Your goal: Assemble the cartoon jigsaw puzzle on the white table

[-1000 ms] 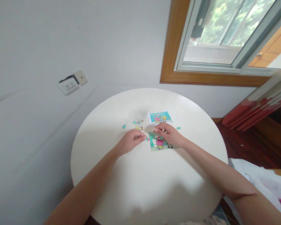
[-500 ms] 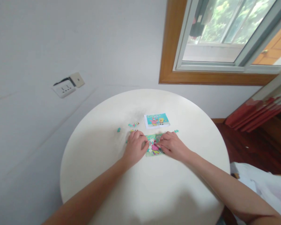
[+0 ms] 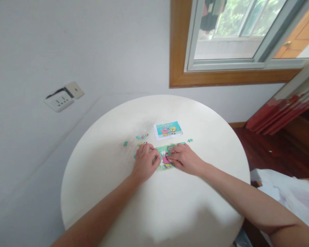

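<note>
A partly assembled jigsaw puzzle [image 3: 160, 168] with a pink cartoon figure lies flat on the round white table [image 3: 170, 202], with white gaps showing in its left half. My left hand [image 3: 145, 161] is curled at the puzzle's left edge, thumb and forefinger closed against it. From the other side, my right hand [image 3: 186, 158] reaches over the puzzle. Its fingertips are pinched together on the pink figure, and whatever sits between them is hidden. Several loose puzzle pieces [image 3: 141, 136] lie beyond my left hand, some partly covered by it.
A printed picture card [image 3: 168, 130] with two cartoon figures lies behind the puzzle. One teal piece [image 3: 125, 143] sits apart at left, and more teal [image 3: 190, 140] lies right of the card. The wall with a socket [image 3: 59, 100] and a wood-framed window [image 3: 180, 79] border the table's far side.
The camera view has shifted a little, so everything sits slightly further left. My right fingertips have moved slightly over the pink figure; the left hand keeps its place at the puzzle's edge.
</note>
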Demonstrator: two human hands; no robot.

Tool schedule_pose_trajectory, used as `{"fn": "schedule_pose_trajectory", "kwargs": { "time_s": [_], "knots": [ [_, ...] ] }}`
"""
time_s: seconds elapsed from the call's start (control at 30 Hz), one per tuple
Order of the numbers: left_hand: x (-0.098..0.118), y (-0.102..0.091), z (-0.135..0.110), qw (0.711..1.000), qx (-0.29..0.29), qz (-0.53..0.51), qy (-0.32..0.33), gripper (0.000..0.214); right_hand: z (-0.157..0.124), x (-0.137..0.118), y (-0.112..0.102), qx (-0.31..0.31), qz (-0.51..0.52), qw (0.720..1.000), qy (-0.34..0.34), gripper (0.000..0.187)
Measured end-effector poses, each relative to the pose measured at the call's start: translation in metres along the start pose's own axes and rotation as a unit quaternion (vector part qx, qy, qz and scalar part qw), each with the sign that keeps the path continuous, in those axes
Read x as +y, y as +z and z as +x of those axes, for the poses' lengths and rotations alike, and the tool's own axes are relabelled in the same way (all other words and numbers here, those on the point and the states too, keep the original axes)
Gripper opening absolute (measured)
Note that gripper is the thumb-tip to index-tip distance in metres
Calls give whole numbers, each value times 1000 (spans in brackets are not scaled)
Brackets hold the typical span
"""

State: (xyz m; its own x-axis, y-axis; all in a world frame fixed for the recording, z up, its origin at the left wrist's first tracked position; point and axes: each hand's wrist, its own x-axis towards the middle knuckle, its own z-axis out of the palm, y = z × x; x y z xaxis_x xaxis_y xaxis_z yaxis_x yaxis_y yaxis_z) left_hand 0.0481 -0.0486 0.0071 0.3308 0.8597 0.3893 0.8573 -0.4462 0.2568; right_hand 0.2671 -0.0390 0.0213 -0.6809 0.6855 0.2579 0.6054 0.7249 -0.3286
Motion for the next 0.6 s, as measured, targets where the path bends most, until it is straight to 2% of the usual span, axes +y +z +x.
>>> {"fn": "schedule_pose_trajectory", "kwargs": {
  "time_s": [0.2,0.47,0.6],
  "knots": [
    [-1,1,-1,1000,-3,-2,2,11,0,1,3,6,0,1000,-2,20],
    [-13,3,3,997,14,-71,-11,15,-1,3,4,11,5,1000,-9,20],
    [-15,2,14,998,-11,-59,2,17,-1,3,3,9,2,1000,-11,20]
  ]
}}
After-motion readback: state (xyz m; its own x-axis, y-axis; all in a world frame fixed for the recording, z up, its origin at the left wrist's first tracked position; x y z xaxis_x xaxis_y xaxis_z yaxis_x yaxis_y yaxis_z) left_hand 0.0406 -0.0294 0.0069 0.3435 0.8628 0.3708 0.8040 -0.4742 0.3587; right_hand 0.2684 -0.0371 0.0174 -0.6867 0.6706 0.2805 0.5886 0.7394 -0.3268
